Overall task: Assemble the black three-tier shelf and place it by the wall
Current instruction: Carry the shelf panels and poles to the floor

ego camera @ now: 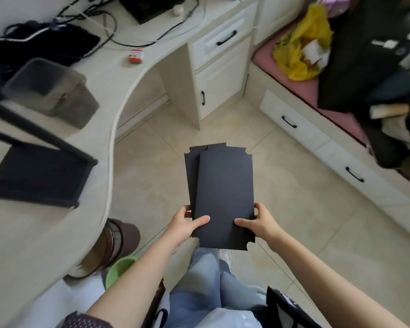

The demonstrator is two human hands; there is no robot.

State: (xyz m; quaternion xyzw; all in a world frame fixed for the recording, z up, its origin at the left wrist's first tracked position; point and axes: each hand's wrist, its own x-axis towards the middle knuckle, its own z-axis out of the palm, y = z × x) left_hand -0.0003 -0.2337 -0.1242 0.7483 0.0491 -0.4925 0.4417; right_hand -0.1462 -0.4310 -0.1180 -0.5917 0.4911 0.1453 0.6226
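Left hand (187,224) and right hand (258,222) each pinch the near end of the black shelf panels (225,197), thumbs on top, fingers wrapped under the side edges. The stack is held flat, out in front over the floor (294,209).

Count: two panels. The top one sits skewed to the right, and the lower panel (191,166) peeks out on the left-hand side and at the far end. The visible corners are notched, presumably for posts.

Handling, my read: thin, light, stiff enough to carry by one end. Matte face, so not slippery. The corners by the notches are likely the weak spots, so grip the long edges clear of them.

Up and left of the left hand, on the desk (45,233): one black frame (40,178), blurred, apparently with one panel seated. Can't count its posts.
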